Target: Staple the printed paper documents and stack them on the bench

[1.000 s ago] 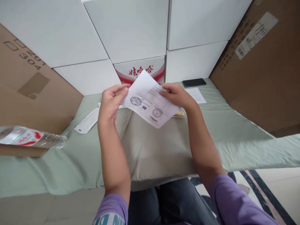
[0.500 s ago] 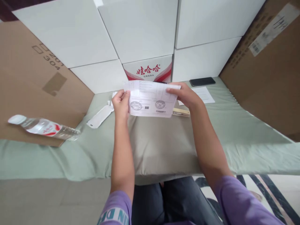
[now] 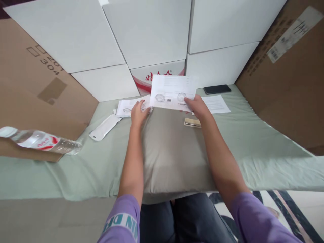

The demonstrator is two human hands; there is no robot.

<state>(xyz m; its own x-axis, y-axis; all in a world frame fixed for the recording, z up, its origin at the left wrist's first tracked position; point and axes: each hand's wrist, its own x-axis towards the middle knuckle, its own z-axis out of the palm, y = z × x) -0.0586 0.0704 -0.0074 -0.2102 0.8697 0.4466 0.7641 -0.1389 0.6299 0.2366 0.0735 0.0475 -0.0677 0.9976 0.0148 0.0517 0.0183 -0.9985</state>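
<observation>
The right hand point(image 3: 197, 107) pinches a white stamped paper sheet point(image 3: 172, 92) above the grey cushion's point(image 3: 172, 152) far edge. The left hand point(image 3: 138, 113), fingers spread, presses a flat paper stack point(image 3: 129, 106). A clear plastic water bottle point(image 3: 40, 141) lies well left on green cloth point(image 3: 253, 145), which is bare to the right.

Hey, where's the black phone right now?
In the head view the black phone lies flat on the green sheet at the far right, against the white boxes, just beyond the loose paper by the right hand.
</observation>
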